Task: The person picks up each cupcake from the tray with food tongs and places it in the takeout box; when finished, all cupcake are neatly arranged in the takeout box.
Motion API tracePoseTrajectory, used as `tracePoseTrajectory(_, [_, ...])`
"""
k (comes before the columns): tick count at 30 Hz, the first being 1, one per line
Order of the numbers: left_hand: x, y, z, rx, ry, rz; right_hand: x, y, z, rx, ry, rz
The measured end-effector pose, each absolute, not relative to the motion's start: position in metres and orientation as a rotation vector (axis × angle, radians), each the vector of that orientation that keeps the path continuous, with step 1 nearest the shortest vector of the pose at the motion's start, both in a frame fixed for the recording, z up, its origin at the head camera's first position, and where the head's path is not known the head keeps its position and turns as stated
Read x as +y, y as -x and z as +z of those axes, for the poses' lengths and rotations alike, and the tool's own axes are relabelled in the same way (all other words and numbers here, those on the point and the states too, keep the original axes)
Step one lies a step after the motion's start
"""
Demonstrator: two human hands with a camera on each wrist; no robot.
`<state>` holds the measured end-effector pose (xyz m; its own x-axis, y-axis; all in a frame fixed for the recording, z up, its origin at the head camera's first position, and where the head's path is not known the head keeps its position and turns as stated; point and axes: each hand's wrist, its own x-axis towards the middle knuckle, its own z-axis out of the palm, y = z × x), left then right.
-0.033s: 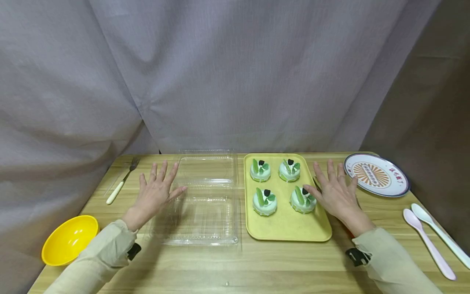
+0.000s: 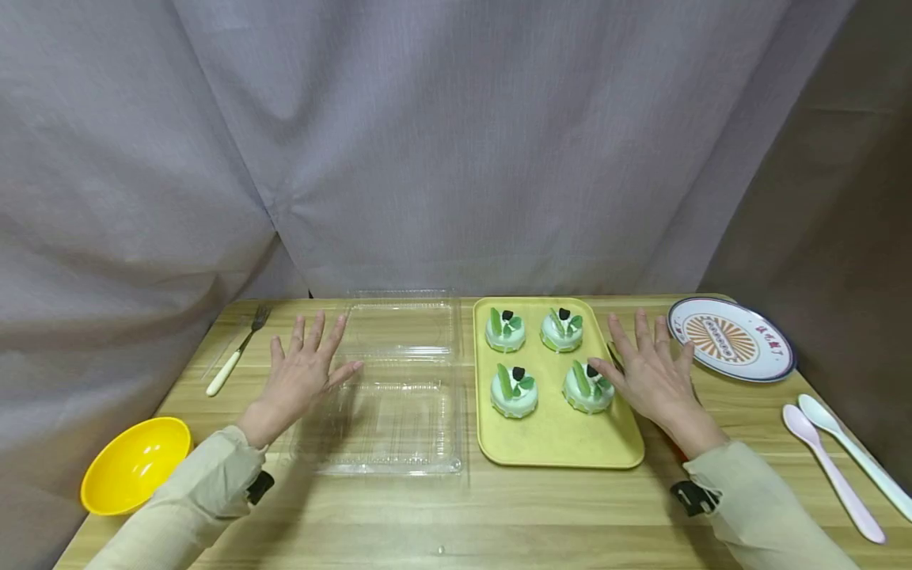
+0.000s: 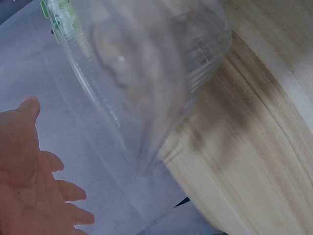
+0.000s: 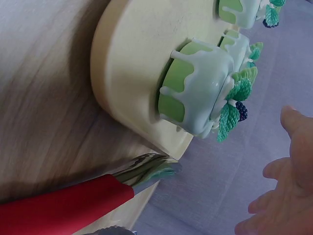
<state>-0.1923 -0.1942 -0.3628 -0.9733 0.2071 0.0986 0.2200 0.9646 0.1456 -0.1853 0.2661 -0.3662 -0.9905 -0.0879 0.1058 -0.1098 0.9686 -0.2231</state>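
Both hands are bare. The left sleeve is long, loose and pale beige, creased and bunched at its end. The right sleeve matches it. A small black fitting shows beneath the left cuff; a larger black piece shows by the right.

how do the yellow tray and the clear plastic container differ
The yellow tray is opaque, while the clear plastic container lets the wood grain show through. The tray is one shallow piece; the container lies open in two sections. The tray carries four small cakes; the container holds none of them. Both rest on the wooden table.
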Motion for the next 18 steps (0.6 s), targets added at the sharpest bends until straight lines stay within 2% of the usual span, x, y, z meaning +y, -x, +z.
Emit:
tracePoseTrajectory(10, [-0.201,0.192,-0.362,-3.061,0.318,-0.319,0.271,0.184,-0.367,-2.961,-0.177,0.39])
tracePoseTrajectory(18, [-0.233,0.185,-0.366,-2.969,0.389,-1.017,0.314,0.162,-0.383,-2.806,-0.156,0.56])
